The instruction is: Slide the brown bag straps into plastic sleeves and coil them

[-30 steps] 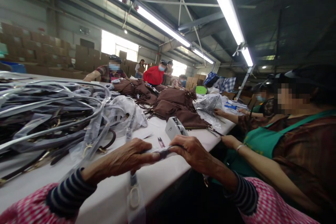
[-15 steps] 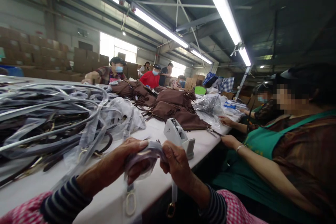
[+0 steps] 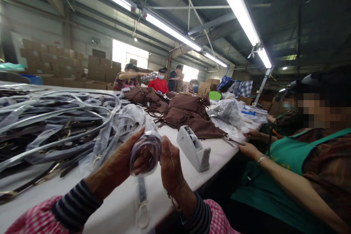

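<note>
A plastic-wrapped bag strap point(image 3: 158, 146) is wound into a coil between my two hands. My left hand point(image 3: 131, 153) grips the coil, its fingers inside the loop and its thumb along the top. From the right side, my right hand point(image 3: 171, 162) closes on the coil's edge; its fingertips are partly hidden. One strap end with a gold oval ring point(image 3: 143, 215) hangs below the coil. Behind and left lies a large heap of wrapped straps point(image 3: 82, 128). A white tape dispenser point(image 3: 193, 148) stands on the table just right of my hands.
Brown bags point(image 3: 186, 113) are piled mid-table, with clear plastic packaging point(image 3: 225, 113) beside them. A co-worker in a green apron point(image 3: 290, 153) holds a bag's strap at my right, close to the table edge. Other people work at the far side. Cartons point(image 3: 60, 60) are stacked behind.
The strap has been wound into a rounder, tighter coil, and the free end near my right hand has been drawn up. My view has turned slightly left. A far co-worker has raised an arm.
</note>
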`<state>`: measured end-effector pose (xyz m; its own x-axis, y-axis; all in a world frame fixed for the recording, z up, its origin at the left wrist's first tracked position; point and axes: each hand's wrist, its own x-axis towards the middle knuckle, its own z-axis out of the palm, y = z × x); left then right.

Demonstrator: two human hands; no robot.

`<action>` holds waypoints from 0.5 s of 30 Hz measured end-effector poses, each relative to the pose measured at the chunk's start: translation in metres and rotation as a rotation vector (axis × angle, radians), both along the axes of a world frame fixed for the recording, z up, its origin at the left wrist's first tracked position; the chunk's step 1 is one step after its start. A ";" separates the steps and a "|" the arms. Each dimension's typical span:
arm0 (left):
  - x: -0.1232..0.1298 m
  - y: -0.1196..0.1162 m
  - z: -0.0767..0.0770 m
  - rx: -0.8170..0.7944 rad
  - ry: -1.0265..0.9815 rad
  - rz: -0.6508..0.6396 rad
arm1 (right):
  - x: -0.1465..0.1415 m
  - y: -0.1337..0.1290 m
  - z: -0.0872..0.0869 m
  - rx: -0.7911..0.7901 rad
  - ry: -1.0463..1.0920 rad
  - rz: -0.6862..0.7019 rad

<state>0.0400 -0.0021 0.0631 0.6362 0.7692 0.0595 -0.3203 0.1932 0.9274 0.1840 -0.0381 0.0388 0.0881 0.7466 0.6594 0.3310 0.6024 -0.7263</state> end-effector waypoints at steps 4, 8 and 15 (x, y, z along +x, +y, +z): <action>0.002 0.002 0.000 -0.063 -0.075 0.021 | -0.002 -0.005 0.002 0.028 -0.045 0.018; 0.000 0.006 -0.004 -0.102 -0.128 0.034 | -0.004 -0.005 0.004 -0.017 -0.089 -0.021; 0.012 0.001 -0.007 -0.065 -0.143 0.206 | 0.005 0.001 -0.002 0.066 -0.265 -0.145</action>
